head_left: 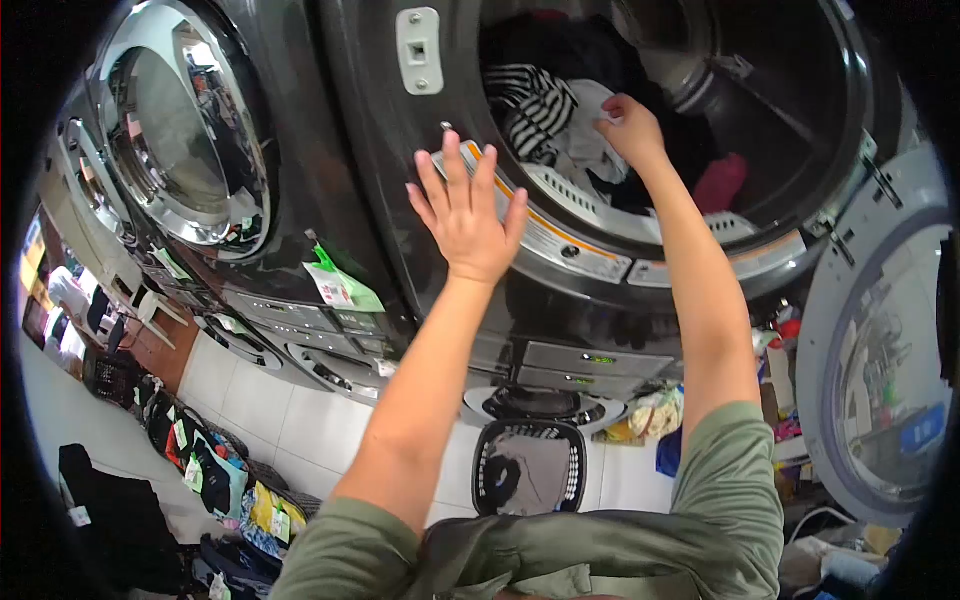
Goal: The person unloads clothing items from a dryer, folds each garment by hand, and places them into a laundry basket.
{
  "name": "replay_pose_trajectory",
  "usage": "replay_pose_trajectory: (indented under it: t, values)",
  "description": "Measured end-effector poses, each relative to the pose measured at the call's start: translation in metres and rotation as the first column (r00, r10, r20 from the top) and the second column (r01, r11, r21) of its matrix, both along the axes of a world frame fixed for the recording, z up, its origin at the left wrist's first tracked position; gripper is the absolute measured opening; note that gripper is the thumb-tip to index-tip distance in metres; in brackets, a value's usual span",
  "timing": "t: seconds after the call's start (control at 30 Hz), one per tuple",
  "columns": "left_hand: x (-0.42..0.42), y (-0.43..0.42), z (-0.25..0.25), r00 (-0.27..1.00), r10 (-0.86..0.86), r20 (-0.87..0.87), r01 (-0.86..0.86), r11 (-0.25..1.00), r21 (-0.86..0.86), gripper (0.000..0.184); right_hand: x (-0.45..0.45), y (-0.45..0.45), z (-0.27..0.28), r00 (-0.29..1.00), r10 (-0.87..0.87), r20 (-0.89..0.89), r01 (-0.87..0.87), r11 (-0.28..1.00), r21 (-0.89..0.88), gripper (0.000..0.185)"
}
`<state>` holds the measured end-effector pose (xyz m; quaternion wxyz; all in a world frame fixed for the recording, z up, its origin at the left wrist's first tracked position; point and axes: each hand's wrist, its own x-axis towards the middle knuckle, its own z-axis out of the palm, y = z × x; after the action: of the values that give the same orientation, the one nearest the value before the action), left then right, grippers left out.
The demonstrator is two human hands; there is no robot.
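Observation:
My left hand [468, 218] lies with fingers spread against the dark front of the machine [375, 130], just left of the round opening. Inside the drum, my right hand [632, 130] has its fingers pinched on a white cloth [590, 135]. Beside that cloth on the left is a black-and-white striped garment [535, 110]. Dark clothes [570, 50] lie behind them, and a dark pink piece [720, 183] rests at the right of the drum. The machine's round door [835, 370] hangs open at the right.
A black basket [584, 470] with grey cloth stands on the floor below. Another machine with a closed round door [255, 130] is at the left, with a green-and-white bag [343, 287] hanging near it. Clothes-filled baskets [265, 475] line the lower left.

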<state>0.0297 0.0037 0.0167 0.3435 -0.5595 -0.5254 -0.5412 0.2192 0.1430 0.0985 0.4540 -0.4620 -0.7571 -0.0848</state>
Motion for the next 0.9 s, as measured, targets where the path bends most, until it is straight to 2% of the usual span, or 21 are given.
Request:
replay_pose_trajectory:
  t: [0.03,0.07,0.1,0.13,0.17,0.23,0.27,0.3,0.33,0.37,0.43,0.47,0.53,0.57,0.63,0.67,0.7,0.77,0.83,0.87,0.9]
  values:
    - [0.0,0.001,0.0,1.0,-0.001,0.011,0.001,1.0,0.0,0.049,-0.021,0.012,0.012,0.994,-0.072,-0.087,0.041,0.949,-0.314,0.038]
    - [-0.001,0.001,-0.001,0.999,-0.026,0.02,0.026,0.999,0.02,0.047,-0.045,0.016,0.02,0.984,-0.142,-0.11,0.053,0.815,-0.577,0.037]
    - [-0.002,0.0,0.0,0.999,-0.051,0.017,0.051,0.998,0.03,0.046,-0.062,0.023,0.022,0.972,-0.213,-0.101,0.049,0.603,-0.796,0.036]
    - [-0.003,0.0,-0.001,0.999,-0.048,0.013,0.047,0.999,0.024,0.045,-0.072,0.048,0.01,0.975,-0.197,-0.1,0.04,0.6,-0.799,0.036]
    - [-0.004,0.001,-0.001,0.999,-0.049,0.003,0.049,0.999,0.023,0.045,-0.08,0.096,-0.007,0.994,-0.071,0.081,0.108,0.626,-0.772,0.034]
    - [-0.004,0.0,0.001,0.999,-0.037,-0.001,0.037,0.999,0.022,0.044,-0.076,0.156,0.015,0.963,0.052,0.266,0.165,0.666,-0.727,0.032]
    - [-0.004,0.001,0.001,0.999,-0.04,-0.002,0.04,0.999,0.021,0.044,-0.062,0.173,0.041,0.975,-0.059,0.215,0.136,0.923,-0.36,0.028]
    - [-0.004,0.0,0.0,0.999,-0.046,-0.001,0.046,0.999,0.017,0.045,-0.052,0.174,0.061,0.983,-0.137,0.121,0.128,0.988,0.081,0.028]
    - [-0.003,-0.001,0.001,0.999,-0.04,0.007,0.04,0.999,0.023,0.04,-0.036,0.124,0.094,0.948,0.03,-0.318,-0.061,0.994,-0.088,0.029]
    - [-0.002,-0.001,0.002,0.999,-0.049,0.016,0.048,0.999,0.023,0.04,-0.015,0.052,0.132,0.699,0.104,-0.707,-0.295,0.943,-0.153,0.033]
    - [-0.002,-0.001,0.002,0.999,-0.04,0.015,0.04,0.999,0.028,0.039,0.0,-0.049,0.16,0.287,0.206,-0.935,-0.508,0.861,0.034,0.026]
    - [-0.001,-0.001,0.002,1.0,-0.021,0.011,0.021,0.999,0.026,0.039,0.012,-0.062,0.162,0.3,0.205,-0.932,-0.494,0.869,0.032,0.026]
    - [-0.001,0.001,0.003,1.0,-0.023,0.013,0.022,0.999,0.05,0.044,0.041,-0.089,0.167,-0.142,0.503,-0.853,-0.732,0.526,0.432,0.031]
    - [0.001,0.0,0.002,1.0,-0.022,0.012,0.021,0.998,0.063,0.046,0.043,-0.132,0.162,-0.07,0.547,-0.834,-0.779,0.493,0.389,0.03]
    - [0.003,-0.005,0.003,1.0,0.008,-0.002,-0.008,1.0,-0.003,0.067,0.076,-0.154,0.185,-0.123,0.558,-0.821,-0.776,0.461,0.43,0.029]
    - [0.009,-0.013,0.008,0.999,-0.02,0.04,0.023,0.997,-0.075,0.076,0.088,-0.165,0.187,-0.081,0.621,-0.78,-0.806,0.419,0.418,0.028]
    - [0.019,-0.023,0.012,0.995,-0.046,0.085,0.058,0.988,-0.144,0.084,0.091,-0.18,0.183,-0.008,0.661,-0.75,-0.893,0.333,0.302,0.028]
    - [0.057,-0.056,0.009,0.91,-0.376,0.176,0.404,0.9,-0.164,0.104,0.078,-0.23,0.165,0.091,0.598,-0.796,-0.92,0.356,0.163,0.027]
    - [0.1,-0.09,0.011,0.796,-0.563,0.221,0.587,0.808,-0.055,0.091,0.053,-0.291,0.155,0.011,0.565,-0.825,-0.834,0.46,0.304,0.027]
    - [0.108,-0.089,0.011,0.765,-0.593,0.252,0.61,0.792,0.013,0.073,0.068,-0.304,0.153,0.011,0.559,-0.829,-0.834,0.462,0.3,0.027]
    - [0.112,-0.085,0.01,0.729,-0.623,0.284,0.629,0.773,0.079,0.055,0.099,-0.313,0.151,-0.044,0.63,-0.775,-0.903,0.307,0.3,0.029]
